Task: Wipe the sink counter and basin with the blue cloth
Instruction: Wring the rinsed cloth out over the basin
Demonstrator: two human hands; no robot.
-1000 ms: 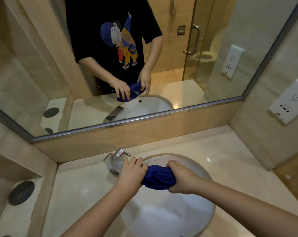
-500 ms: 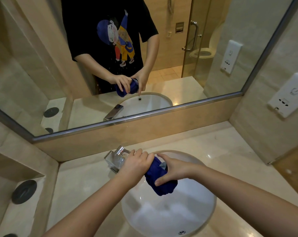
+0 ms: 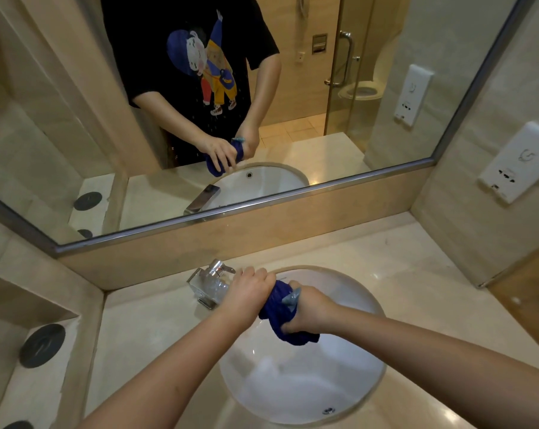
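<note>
Head view has the left hand [image 3: 249, 293] and right hand [image 3: 312, 311] both clenched round the bunched-up blue cloth [image 3: 277, 305], held over the white basin [image 3: 293, 393] beside the faucet [image 3: 212, 281].

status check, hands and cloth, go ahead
Gripping the blue cloth with left hand and right hand. Cloth bunched, held over the basin. Only the faucet close by left hand, not blocking.
</note>
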